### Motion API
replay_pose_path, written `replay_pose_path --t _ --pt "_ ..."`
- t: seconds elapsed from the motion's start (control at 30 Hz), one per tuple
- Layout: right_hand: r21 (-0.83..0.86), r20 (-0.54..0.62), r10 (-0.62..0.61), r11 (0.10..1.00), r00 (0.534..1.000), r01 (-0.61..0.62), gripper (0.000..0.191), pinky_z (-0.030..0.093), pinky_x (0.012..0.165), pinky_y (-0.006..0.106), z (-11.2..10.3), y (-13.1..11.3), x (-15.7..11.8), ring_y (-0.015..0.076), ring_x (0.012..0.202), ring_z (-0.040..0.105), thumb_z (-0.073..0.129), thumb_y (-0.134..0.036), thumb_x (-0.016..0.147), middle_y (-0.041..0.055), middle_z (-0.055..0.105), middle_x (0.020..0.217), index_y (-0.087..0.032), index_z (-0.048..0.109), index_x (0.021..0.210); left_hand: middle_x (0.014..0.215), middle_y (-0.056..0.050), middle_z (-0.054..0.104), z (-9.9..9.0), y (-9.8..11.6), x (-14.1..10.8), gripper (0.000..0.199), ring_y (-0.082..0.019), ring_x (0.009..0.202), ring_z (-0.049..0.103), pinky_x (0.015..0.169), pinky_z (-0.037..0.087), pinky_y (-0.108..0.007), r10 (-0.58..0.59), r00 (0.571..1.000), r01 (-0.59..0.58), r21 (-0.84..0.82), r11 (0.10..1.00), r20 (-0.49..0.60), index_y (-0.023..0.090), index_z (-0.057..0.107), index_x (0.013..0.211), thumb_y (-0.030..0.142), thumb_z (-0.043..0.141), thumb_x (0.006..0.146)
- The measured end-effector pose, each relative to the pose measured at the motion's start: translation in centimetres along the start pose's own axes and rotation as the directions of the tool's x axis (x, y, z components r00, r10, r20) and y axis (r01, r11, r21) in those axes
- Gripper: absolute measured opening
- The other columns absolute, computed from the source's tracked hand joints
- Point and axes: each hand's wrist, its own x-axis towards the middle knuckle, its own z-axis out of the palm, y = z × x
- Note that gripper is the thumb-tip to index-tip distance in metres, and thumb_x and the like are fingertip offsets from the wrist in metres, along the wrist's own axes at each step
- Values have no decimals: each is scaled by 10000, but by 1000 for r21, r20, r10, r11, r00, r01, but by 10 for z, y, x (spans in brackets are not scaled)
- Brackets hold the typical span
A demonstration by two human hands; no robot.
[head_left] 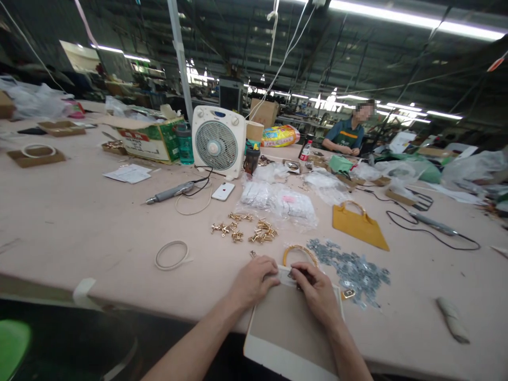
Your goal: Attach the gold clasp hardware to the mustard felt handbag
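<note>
The left hand [256, 281] is curled narrow, its fingertips touching the far edge of a grey-beige panel [291, 323] with pale borders; whether it pinches that edge cannot be told. The right hand [315, 290] is closed to a pinch, thumb and forefinger on a small dark piece [291, 274] at the same edge. The panel lies before the person, overhanging the counter [119, 227], with a yellow handle [300, 247] just beyond and grey metal plates [357, 270] to its right.

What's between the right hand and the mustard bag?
A spread of loose grey metal pieces lies between the right hand and the mustard bag, in the head view.
</note>
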Motion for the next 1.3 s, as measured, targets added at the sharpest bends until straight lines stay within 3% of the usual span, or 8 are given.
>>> replay_pose_path --t 0.2,0.37,0.5,0.57,0.73,0.97,1.3 --pt "-22 20 21 1000 1000 -21 351 515 802 357 6 0 7 262 897 675 685 -550 943 69 750 999 -223 772 1037 1102 5 724 3 -5 -2 120 -194 1069 636 972 478 -327 16 1000 -16 16 1000 -17 230 690 898 195 799 864" --pt "30 38 89 995 995 -90 380 521 741 367 6 -5 14 258 800 663 723 -579 878 58 736 874 -220 762 995 1138 -10 723 1 -6 -3 109 -199 1103 633 1023 469 -345 36 999 -36 20 999 -9 231 713 949 214 794 878" --pt "61 38 81 995 996 -83 367 520 746 370 8 -14 16 256 809 661 712 -587 890 54 725 866 -228 753 956 1201 -46 694 -3 -5 -3 501 -234 1071 636 952 516 -359 -16 1000 16 29 999 16 231 693 1121 330 949 702" --pt "38 44 33 999 998 -34 350 519 820 392 12 -15 16 270 898 667 702 -580 907 66 730 946 -235 757 931 1173 -48 691 -4 -6 -3 624 -239 1024 637 895 533 -354 -31 999 30 37 999 24 230 677 1157 386 982 635" --pt "-65 105 -85 994 991 92 313 437 1052 487 24 -12 16 325 1183 607 718 -545 907 104 684 1198 -243 774 845 1202 -63 691 -3 -11 -4 582 -251 1078 640 914 537 -356 -12 1000 13 13 1000 -2 223 697 1125 402 972 645" --pt "-137 104 -100 984 989 114 241 482 1007 439 34 -8 17 291 1145 620 668 -425 939 105 670 1177 -232 762 830 1237 -83 695 -1 -15 -4 556 -253 1088 649 909 541 -353 -3 1000 3 -11 1000 -6 210 720 1131 419 954 673" --pt "-267 35 -151 951 988 155 173 503 1007 488 43 -2 18 314 1116 635 659 -356 953 115 669 1187 -236 777 911 1223 -75 695 -2 -12 -4 526 -247 1096 650 925 550 -351 2 1000 -2 1 1000 -19 219 719 1147 388 936 698"
